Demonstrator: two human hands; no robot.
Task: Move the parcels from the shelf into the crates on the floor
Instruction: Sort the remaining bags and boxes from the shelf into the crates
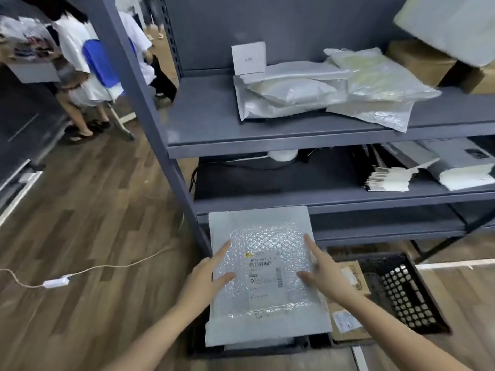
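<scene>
Of the person I can see only two arms, from below the elbow to the fingertips. The left hand (pixel 211 274) and the right hand (pixel 325 274) are bare, with long, slim fingers. The left forearm (pixel 160 330) and the right forearm (pixel 388 325) are also bare, slender and smooth. The nails are too blurred to describe. What clothing the person wears I cannot tell.

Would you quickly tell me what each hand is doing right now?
Left hand: open, straight fingers resting on the bubble-wrap parcel.
Right hand: open, straight fingers touching the same parcel.
</scene>
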